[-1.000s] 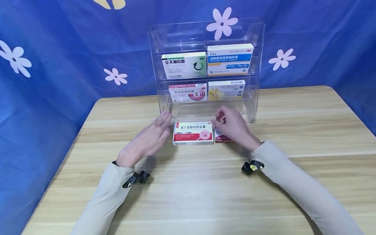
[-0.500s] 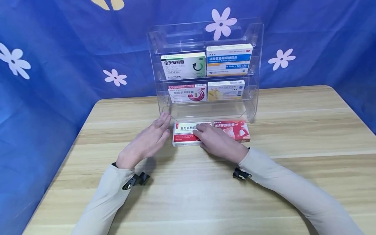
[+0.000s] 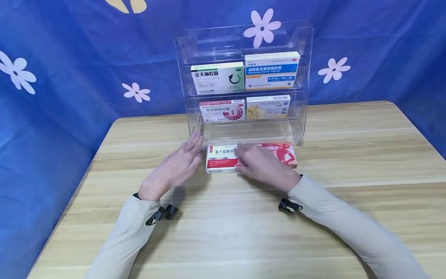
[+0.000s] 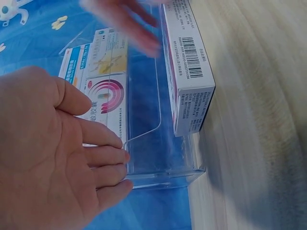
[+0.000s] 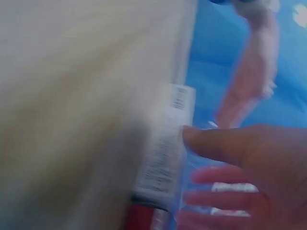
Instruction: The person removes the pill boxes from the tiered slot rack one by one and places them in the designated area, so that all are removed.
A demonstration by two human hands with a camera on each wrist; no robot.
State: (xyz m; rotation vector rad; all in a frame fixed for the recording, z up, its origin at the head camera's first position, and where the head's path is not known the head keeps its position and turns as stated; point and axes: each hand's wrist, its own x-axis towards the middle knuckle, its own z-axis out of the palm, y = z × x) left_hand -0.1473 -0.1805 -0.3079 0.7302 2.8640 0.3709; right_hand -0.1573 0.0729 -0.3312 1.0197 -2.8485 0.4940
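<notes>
The rack (image 3: pixel 244 131) looked like clear plastic, smooth and glossy. The boxes (image 3: pixel 221 159) were smooth printed card with a faint sheen. The table (image 3: pixel 223 232) had a smooth wood-grain surface, softly shiny. The curtain (image 3: pixel 69 69) was creased cloth; the sleeves (image 3: pixel 120 236), matt cloth.

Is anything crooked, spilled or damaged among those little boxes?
Nothing stands out. The four boxes in the clear rack sit in pairs, and the white-and-red box and red box in front lie side by side. No spill or damage shows, though the right hand hides part of both front boxes.
</notes>
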